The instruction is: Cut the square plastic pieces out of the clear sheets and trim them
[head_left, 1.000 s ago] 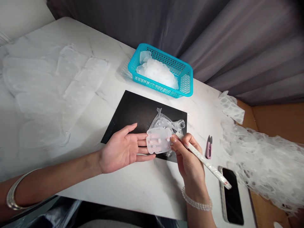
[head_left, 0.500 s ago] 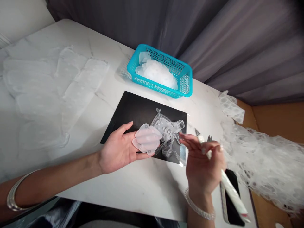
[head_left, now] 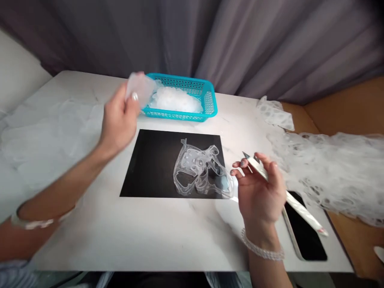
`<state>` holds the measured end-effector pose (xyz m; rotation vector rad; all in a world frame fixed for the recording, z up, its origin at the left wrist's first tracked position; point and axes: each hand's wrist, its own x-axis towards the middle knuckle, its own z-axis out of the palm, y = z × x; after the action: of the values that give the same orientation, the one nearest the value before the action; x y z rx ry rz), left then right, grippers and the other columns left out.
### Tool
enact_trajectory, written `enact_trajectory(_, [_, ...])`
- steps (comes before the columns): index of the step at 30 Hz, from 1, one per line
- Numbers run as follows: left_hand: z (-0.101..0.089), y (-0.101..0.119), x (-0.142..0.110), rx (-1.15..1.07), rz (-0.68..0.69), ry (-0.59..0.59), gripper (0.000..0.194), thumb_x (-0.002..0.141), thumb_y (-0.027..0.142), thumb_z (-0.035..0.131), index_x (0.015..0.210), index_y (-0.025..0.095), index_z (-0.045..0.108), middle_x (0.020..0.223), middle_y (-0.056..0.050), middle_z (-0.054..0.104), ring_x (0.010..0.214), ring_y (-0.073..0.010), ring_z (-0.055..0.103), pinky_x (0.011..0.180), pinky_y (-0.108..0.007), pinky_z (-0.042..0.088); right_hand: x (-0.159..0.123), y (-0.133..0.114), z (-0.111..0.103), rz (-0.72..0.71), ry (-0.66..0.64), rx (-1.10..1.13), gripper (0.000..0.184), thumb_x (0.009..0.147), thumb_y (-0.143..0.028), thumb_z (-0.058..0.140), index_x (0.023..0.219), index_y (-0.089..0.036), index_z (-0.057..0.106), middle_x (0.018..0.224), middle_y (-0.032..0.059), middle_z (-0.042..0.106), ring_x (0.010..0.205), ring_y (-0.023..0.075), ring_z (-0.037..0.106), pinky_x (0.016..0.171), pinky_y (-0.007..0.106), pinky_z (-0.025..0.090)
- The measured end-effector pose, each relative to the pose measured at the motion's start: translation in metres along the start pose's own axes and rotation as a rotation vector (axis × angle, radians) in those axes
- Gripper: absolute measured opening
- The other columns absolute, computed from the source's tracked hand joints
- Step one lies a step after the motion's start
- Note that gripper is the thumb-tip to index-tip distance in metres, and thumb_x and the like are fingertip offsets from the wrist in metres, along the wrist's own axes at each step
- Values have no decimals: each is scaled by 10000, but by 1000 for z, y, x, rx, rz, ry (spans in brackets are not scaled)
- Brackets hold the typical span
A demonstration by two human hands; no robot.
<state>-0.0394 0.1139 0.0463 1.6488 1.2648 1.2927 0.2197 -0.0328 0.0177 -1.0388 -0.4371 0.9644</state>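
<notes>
My left hand [head_left: 120,116] pinches a thin, translucent rounded silicone-like piece [head_left: 141,89], raised in front of the left end of a blue basket [head_left: 177,116]. Inside that basket lies a heap of similar whitish pieces [head_left: 177,100]. In my right hand [head_left: 259,188] a white craft knife [head_left: 303,210] rests between thumb and fingers, its dark blade pointing up and left. A black mat [head_left: 150,168] lies on the table between my hands. On the mat's right part sits a clear cut-out sheet remnant [head_left: 192,164] with holes, one edge hanging past the mat.
A phone [head_left: 309,236] lies at the right, under the knife's rear end. Beyond it, a pile of holed translucent scraps [head_left: 339,176] spills over a cardboard box [head_left: 342,104]. Translucent sheets [head_left: 48,136] cover the table's left side. A grey curtain [head_left: 180,36] hangs behind.
My left hand has lifted the translucent piece from over the mat up and left to the basket, turning from palm-up to a pinch. The right hand still holds the knife. The view has shifted.
</notes>
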Motion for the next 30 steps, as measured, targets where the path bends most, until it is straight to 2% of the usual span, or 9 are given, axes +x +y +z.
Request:
enact_trajectory(2, [7, -2, 47, 377, 224, -64, 482, 1037, 254, 383, 1500, 123, 363, 1536, 17, 437, 1415, -242, 367, 1195, -370, 221, -1, 1, -2, 9, -48, -13, 194, 912, -431, 551, 957, -252, 610, 715, -1, 585, 736, 181, 646, 599, 287, 524])
enact_trajectory(5, [29, -4, 66, 576, 194, -240, 692, 957, 238, 539, 1529, 11, 224, 1648, -121, 198, 1501, -381, 79, 1221, -474, 101, -2, 4, -4, -42, -147, -143, 187, 945, -418, 529, 968, -249, 606, 771, 13, 647, 810, 200, 669, 667, 322, 537])
enact_trajectory(7, [45, -3, 36, 613, 210, -255, 750, 889, 185, 611, 1529, 17, 259, 1659, -160, 140, 1522, -360, 48, 1240, -476, 88, 0, 6, -1, -145, -226, -344, 200, 974, -400, 507, 989, -242, 627, 850, 26, 690, 862, 197, 670, 755, 337, 524])
enact_trajectory(10, [64, 0, -45, 511, 267, -443, 541, 943, 248, 523, 1457, 91, 464, 1599, -136, 343, 1499, -282, 266, 1258, -433, 127, 11, 7, 10, -238, -499, -665, 231, 992, -388, 491, 1035, -250, 671, 975, 24, 718, 872, 177, 663, 810, 316, 477])
enact_trajectory(12, [70, 1, -96, 393, 144, -561, 513, 941, 293, 530, 1425, 124, 519, 1552, -132, 427, 1475, -299, 324, 1252, -454, 165, 23, 8, 18, -204, -698, -741, 225, 979, -403, 520, 1007, -261, 692, 936, 2, 720, 848, 178, 666, 801, 304, 465])
enact_trajectory(15, [76, -1, -142, 230, -34, -579, 530, 914, 341, 582, 1414, 169, 540, 1573, -115, 398, 1491, -327, 278, 1251, -480, 129, 37, 10, 18, -87, -795, -698, 233, 915, -452, 623, 824, -250, 695, 729, -23, 685, 743, 183, 661, 769, 302, 480])
enact_trajectory(19, [78, -6, -160, 132, -116, -561, 525, 918, 371, 583, 1406, 178, 552, 1583, -107, 379, 1501, -328, 252, 1253, -481, 89, 40, 7, -9, -10, -750, -674, 260, 866, -486, 676, 759, -253, 720, 708, -9, 704, 736, 211, 658, 761, 339, 509])
enact_trajectory(23, [78, -13, -165, 175, -121, -558, 608, 936, 401, 556, 1482, 153, 456, 1578, -129, 381, 1503, -319, 252, 1240, -477, 152, 34, -8, -35, -30, -752, -947, 413, 975, -503, 488, 823, -253, 779, 736, 16, 724, 740, 220, 659, 747, 352, 487])
enact_trajectory(30, [71, -36, -136, 336, 82, -545, 638, 945, 486, 522, 1451, 99, 488, 1528, -176, 441, 1464, -325, 340, 1237, -476, 22, 29, -25, -22, -115, -737, -1142, 546, 1002, -552, 375, 866, -244, 805, 673, 22, 690, 609, 183, 584, 651, 327, 426])
